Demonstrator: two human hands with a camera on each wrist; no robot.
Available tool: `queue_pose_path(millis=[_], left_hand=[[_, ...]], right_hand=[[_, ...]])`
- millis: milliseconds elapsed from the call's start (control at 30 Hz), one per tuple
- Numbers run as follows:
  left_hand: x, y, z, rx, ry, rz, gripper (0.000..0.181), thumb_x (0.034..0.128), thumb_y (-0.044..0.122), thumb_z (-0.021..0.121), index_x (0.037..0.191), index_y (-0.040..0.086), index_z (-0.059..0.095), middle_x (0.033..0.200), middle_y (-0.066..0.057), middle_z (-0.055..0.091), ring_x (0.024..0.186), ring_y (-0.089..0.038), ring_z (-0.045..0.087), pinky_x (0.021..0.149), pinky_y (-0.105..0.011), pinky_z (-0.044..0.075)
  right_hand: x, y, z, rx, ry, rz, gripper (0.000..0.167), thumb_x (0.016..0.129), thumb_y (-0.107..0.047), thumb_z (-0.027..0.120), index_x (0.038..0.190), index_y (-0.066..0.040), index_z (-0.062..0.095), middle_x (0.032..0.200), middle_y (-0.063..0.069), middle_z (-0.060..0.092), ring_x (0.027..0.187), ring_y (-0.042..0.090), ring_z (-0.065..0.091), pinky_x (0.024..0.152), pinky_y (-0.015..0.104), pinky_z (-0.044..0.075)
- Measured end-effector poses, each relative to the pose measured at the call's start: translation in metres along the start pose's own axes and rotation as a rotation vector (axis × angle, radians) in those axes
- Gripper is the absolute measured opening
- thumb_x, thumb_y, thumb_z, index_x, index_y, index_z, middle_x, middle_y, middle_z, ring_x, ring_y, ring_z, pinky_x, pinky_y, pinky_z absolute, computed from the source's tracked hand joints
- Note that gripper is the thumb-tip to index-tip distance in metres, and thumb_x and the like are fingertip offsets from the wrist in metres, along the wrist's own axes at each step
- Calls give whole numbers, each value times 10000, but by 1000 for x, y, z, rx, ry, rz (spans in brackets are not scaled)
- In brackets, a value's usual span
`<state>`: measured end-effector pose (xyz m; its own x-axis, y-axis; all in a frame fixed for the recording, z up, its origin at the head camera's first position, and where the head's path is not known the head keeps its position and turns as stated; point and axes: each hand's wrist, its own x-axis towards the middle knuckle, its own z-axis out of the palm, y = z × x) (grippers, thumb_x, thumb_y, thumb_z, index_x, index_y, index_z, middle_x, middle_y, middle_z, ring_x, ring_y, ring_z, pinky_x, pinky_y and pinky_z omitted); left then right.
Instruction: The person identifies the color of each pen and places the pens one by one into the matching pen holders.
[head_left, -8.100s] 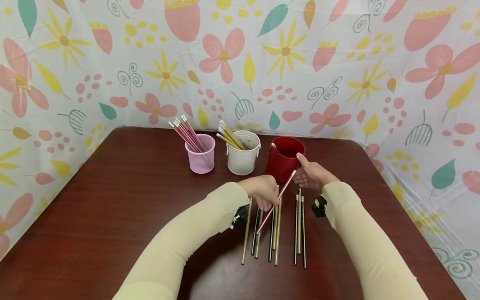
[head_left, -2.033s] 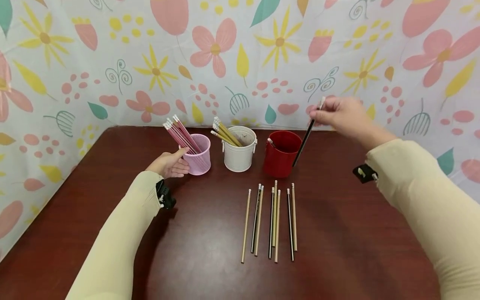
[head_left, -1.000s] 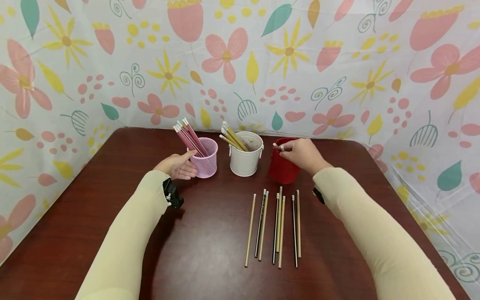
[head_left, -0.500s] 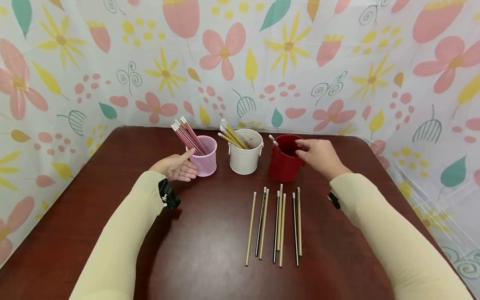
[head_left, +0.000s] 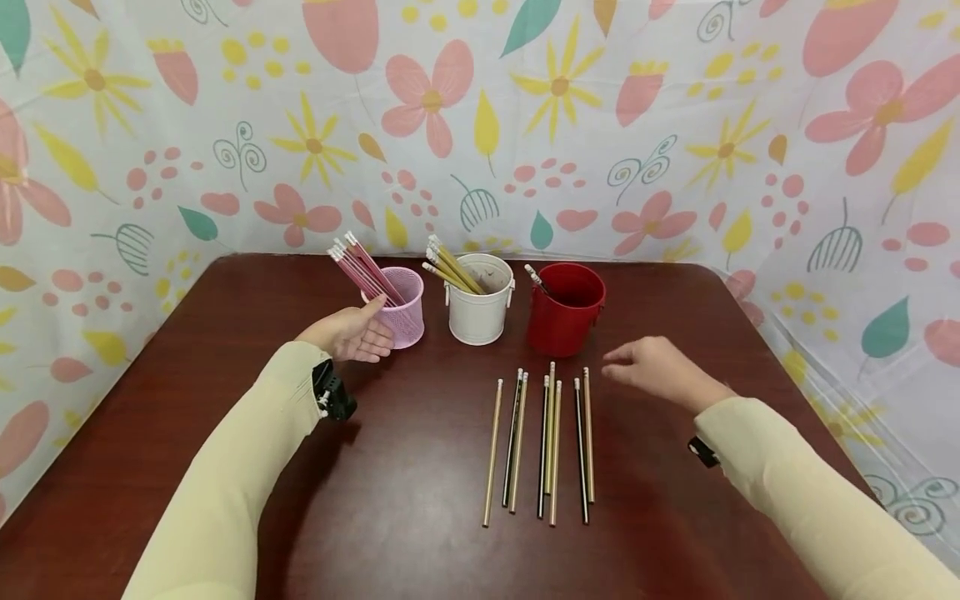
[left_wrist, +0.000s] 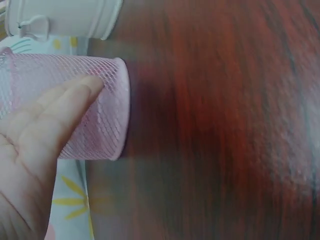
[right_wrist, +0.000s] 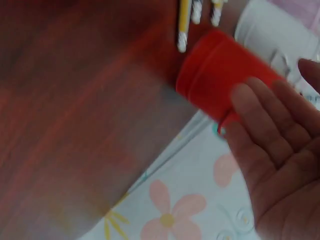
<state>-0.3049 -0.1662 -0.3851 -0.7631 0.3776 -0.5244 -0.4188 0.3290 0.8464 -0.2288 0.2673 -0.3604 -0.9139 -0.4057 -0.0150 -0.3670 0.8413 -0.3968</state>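
My left hand (head_left: 351,333) rests against the pink mesh cup (head_left: 408,321), thumb by the rim and fingers extended; the left wrist view shows straight fingers (left_wrist: 70,102) along the mesh. Several pink pencils (head_left: 360,265) lean in that cup. To the right of the red bucket (head_left: 562,325), my right hand (head_left: 660,371) hovers over the table, holding nothing, its fingers loosely bent in the head view. Dark pencils with white erasers (head_left: 536,277) lean at the bucket's left side; their number is hard to tell. Gold and black pencils (head_left: 551,450) lie in loose groups in front.
Between the pink cup and the red bucket stands a white bucket (head_left: 476,317) with several gold pencils (head_left: 453,265) leaning in it. A floral cloth (head_left: 480,125) hangs behind the dark wooden table (head_left: 375,500).
My right hand carried a black pencil into the red bucket, let it go, and has drawn back down and to the right. My left hand has stayed at the pink cup these last two seconds.
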Motion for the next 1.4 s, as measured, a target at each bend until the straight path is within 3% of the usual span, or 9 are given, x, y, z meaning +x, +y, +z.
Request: queue_pose_path(millis=[233, 400, 567, 833, 967, 1067, 1167, 1300, 1400], left_hand=[[-3, 1, 1, 10, 35, 5, 855, 1000, 539, 118, 1386, -214, 237, 1415, -383, 317, 1306, -443, 370, 1066, -438, 358], [-4, 0, 3, -10, 55, -7, 840, 1004, 532, 138, 1390, -207, 238, 1418, -376, 320, 1306, -432, 372, 1069, -427, 356], [-5, -1, -1, -2, 63, -15, 829, 1005, 529, 158, 1388, -200, 255, 1416, -368, 331, 1295, -419, 390, 1046, -407, 389], [-9, -4, -9, -6, 34, -24, 847, 1001, 537, 127, 1393, -207, 233, 1427, -378, 301, 1323, -432, 349, 1050, -403, 383], [-8, -5, -7, 4, 47, -3, 846, 1001, 545, 155, 1376, -202, 280, 1403, -363, 355, 1265, -395, 435, 992, -367, 441], [-7, -6, -5, 17, 78, 6, 830, 1007, 538, 175, 1358, -201, 315, 1383, -355, 389, 1237, -386, 464, 1002, -384, 434], [-7, -5, -4, 28, 108, 15, 812, 1010, 529, 192, 1338, -198, 351, 1347, -340, 437, 1203, -379, 497, 1005, -400, 432], [-7, -6, -4, 33, 129, 26, 811, 1009, 531, 199, 1311, -200, 381, 1295, -322, 487, 1151, -362, 538, 974, -399, 459], [-7, -8, -5, 28, 133, 28, 813, 1009, 531, 199, 1316, -200, 376, 1309, -335, 470, 1170, -375, 523, 988, -410, 447]], right_hand=[[4, -9, 27, 66, -193, 128, 191, 865, -146, 635, 747, -11, 702, 567, 19, 588, 509, 129, 572, 542, 294, 512], [11, -10, 44, 125, -201, 212, 275, 848, -152, 649, 597, -41, 626, 488, -1, 533, 440, 113, 529, 459, 273, 489], [16, -12, 55, 142, -207, 285, 312, 859, -168, 653, 571, -62, 597, 465, -2, 502, 416, 112, 466, 431, 258, 444], [18, -16, 64, 139, -208, 302, 258, 831, -116, 612, 585, -37, 611, 459, 3, 525, 405, 109, 496, 432, 270, 482], [19, -15, 60, 175, -204, 318, 257, 835, -128, 593, 595, -36, 607, 488, 21, 551, 433, 127, 531, 454, 297, 502], [19, -12, 49, 285, -182, 310, 247, 844, -136, 583, 623, -27, 600, 532, 35, 578, 469, 133, 558, 494, 319, 523], [20, -12, 31, 392, -146, 293, 222, 856, -132, 567, 732, 42, 629, 595, 59, 624, 512, 139, 601, 549, 344, 554], [21, -14, 5, 437, -89, 264, 263, 882, -119, 545, 903, 124, 643, 674, 86, 673, 573, 129, 644, 600, 336, 571], [21, -17, -14, 423, -28, 219, 236, 899, -104, 556, 865, 109, 652, 695, 87, 683, 589, 103, 646, 615, 302, 569]])
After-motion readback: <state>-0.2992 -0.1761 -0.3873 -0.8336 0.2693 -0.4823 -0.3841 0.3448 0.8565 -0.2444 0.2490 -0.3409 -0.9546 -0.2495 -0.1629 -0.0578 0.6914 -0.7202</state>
